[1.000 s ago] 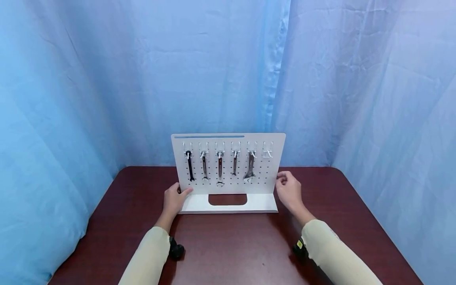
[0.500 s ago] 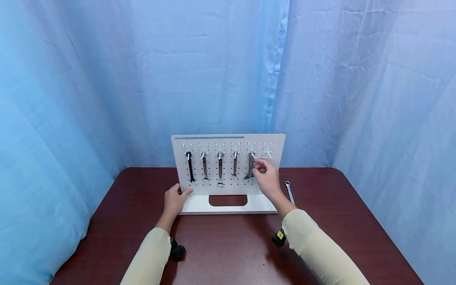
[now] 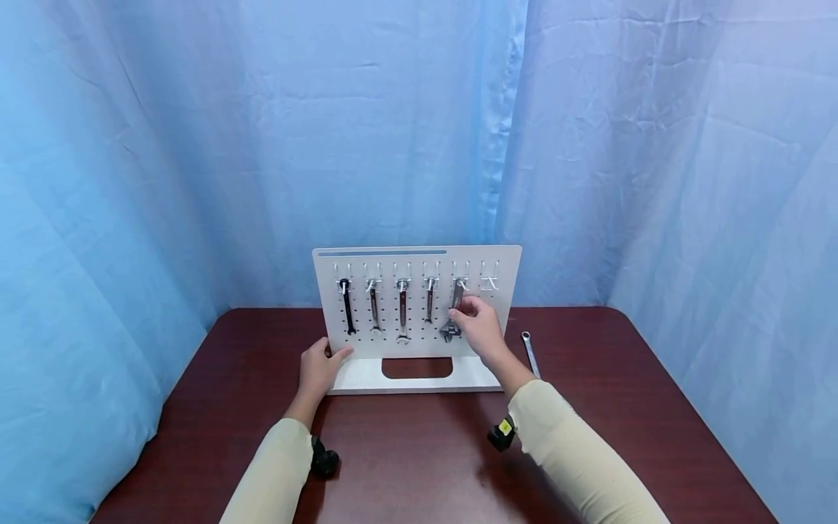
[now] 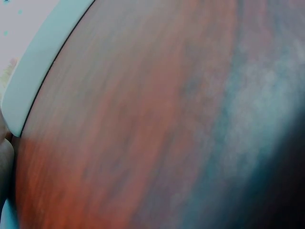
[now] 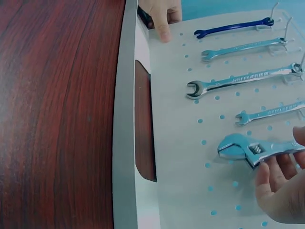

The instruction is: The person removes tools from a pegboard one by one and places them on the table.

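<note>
A white pegboard stand (image 3: pixel 419 346) stands upright on the table. My left hand (image 3: pixel 319 367) grips its lower left edge, thumb in front and fingers behind. My right hand (image 3: pixel 482 332) holds an adjustable wrench (image 5: pixel 238 147) by the handle, in front of the fifth hook from the left; its jaw end points down. The handle's upper end is still at the hook in the head view. In the right wrist view the fingers curl under the handle. Left of it hang a black-looking wrench (image 3: pixel 348 309) and several silver wrenches (image 3: pixel 402 313).
The rightmost hook (image 3: pixel 490 282) bears no tool. A silver ring-ended wrench (image 3: pixel 529 351) lies on the dark red table (image 3: pixel 406 451), just right of the stand, partly behind the right forearm. Blue curtains (image 3: pixel 393 145) enclose the back and sides.
My right hand has moved left from beside the stand to the adjustable wrench and taken hold of it, uncovering the wrench on the table. The adjustable wrench has turned. My left hand stays put.
</note>
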Demonstrator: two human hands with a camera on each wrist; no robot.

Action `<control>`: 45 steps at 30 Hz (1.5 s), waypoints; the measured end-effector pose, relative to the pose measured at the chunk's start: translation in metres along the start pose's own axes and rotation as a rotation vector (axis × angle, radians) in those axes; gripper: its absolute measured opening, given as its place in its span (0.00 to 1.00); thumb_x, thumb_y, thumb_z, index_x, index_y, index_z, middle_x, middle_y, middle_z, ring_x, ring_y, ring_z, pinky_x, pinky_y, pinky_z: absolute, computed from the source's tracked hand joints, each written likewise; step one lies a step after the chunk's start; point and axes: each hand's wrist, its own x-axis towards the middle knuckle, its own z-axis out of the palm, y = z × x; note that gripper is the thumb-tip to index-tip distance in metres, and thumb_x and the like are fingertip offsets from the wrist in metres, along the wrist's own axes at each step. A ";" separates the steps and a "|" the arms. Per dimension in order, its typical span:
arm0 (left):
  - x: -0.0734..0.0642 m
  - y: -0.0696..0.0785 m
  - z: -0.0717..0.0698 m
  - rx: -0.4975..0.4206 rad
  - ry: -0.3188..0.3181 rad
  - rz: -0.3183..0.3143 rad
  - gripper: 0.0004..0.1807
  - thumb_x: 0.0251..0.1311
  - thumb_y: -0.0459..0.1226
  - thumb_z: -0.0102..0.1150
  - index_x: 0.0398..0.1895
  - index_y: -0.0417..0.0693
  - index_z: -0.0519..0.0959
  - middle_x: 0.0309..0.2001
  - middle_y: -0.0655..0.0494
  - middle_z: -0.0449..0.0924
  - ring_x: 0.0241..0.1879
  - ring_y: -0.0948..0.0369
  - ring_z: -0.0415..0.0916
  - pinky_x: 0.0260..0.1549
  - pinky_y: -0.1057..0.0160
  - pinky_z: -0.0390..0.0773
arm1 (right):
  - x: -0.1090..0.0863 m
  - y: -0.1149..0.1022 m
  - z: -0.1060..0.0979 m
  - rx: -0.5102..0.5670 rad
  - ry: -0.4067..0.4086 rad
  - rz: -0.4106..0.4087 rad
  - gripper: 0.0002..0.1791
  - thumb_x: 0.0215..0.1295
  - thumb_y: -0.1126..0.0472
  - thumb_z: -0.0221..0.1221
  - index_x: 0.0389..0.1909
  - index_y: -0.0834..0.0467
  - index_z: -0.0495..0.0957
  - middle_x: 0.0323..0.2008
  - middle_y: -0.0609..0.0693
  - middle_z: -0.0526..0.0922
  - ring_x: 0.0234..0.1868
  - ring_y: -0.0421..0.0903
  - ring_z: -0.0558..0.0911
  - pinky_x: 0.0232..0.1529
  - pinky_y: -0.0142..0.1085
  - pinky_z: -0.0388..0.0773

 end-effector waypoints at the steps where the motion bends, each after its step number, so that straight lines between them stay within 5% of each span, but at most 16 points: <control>1: 0.000 0.000 0.000 -0.001 0.000 -0.001 0.17 0.64 0.47 0.68 0.41 0.44 0.78 0.36 0.47 0.80 0.35 0.53 0.72 0.36 0.55 0.71 | 0.000 0.001 0.000 0.002 -0.012 0.009 0.12 0.68 0.63 0.63 0.49 0.63 0.80 0.44 0.57 0.81 0.46 0.50 0.78 0.46 0.42 0.76; 28: 0.002 -0.003 0.001 0.015 -0.006 -0.010 0.18 0.63 0.50 0.68 0.36 0.45 0.75 0.32 0.50 0.77 0.32 0.54 0.69 0.33 0.56 0.69 | -0.021 0.007 -0.022 0.039 -0.107 -0.065 0.10 0.72 0.66 0.60 0.44 0.71 0.80 0.28 0.50 0.75 0.31 0.44 0.72 0.31 0.33 0.70; 45: 0.002 0.000 -0.002 0.023 -0.001 0.001 0.21 0.63 0.49 0.69 0.30 0.45 0.70 0.26 0.50 0.68 0.29 0.54 0.65 0.30 0.57 0.67 | -0.038 -0.026 -0.038 0.133 -0.176 0.049 0.13 0.71 0.70 0.58 0.49 0.77 0.77 0.33 0.52 0.83 0.31 0.40 0.77 0.31 0.30 0.75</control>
